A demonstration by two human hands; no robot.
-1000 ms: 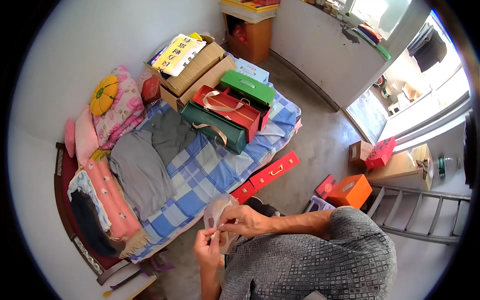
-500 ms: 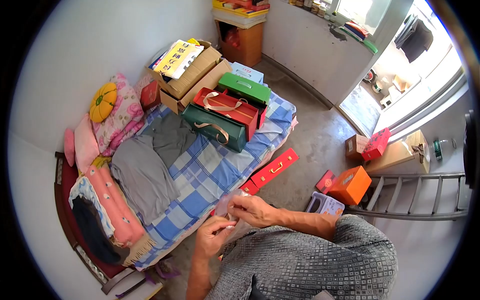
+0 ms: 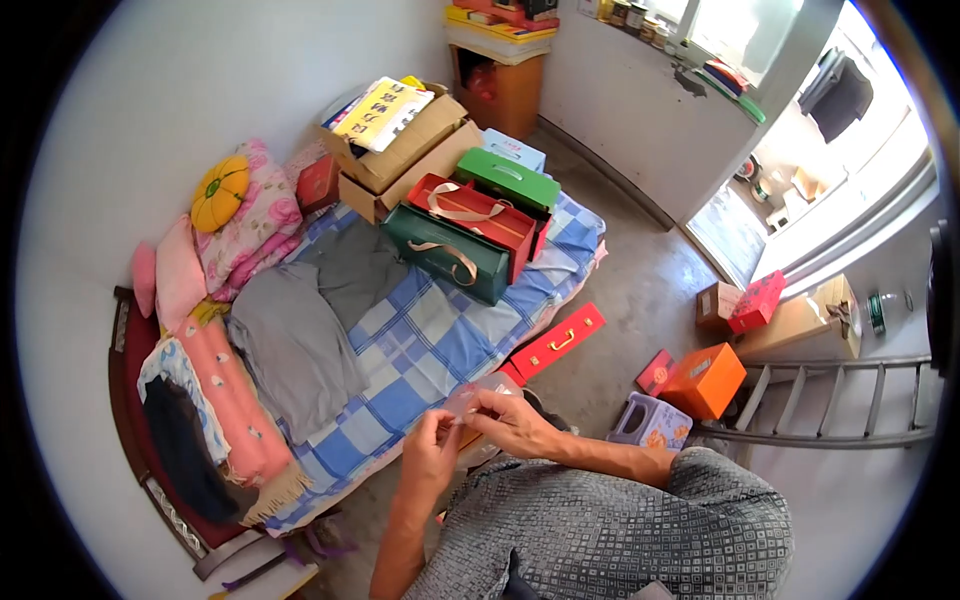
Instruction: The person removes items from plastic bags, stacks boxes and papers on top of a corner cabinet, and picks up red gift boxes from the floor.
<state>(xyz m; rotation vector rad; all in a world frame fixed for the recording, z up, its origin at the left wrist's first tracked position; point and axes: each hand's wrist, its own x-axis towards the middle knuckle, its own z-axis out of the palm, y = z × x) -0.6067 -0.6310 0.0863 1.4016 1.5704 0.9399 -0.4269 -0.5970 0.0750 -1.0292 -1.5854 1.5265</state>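
Close in front of my body, my two hands meet at a thin clear plastic bag (image 3: pixel 497 382). My left hand (image 3: pixel 431 445) pinches the bag's near edge between thumb and fingers. Opposite it, my right hand (image 3: pixel 511 422) is closed on the same bag, its fingers curled over the top. Part of the bag hangs below and behind the hands; whether anything is inside cannot be made out. A red case with a gold handle (image 3: pixel 558 341) lies on the floor just beyond the hands.
A bed with a blue checked sheet (image 3: pixel 440 340) carries grey clothing (image 3: pixel 285 335), a dark green gift box (image 3: pixel 445 255), a red box (image 3: pixel 480 218) and an open cardboard carton (image 3: pixel 385 165). On the right are an orange box (image 3: pixel 705 380), a purple-grey container (image 3: pixel 648 422) and a metal ladder (image 3: pixel 830 400).
My head view has shifted slightly, so the room appears moved right. My left hand has risen closer to my right, and the bag now shows more above the fingers.
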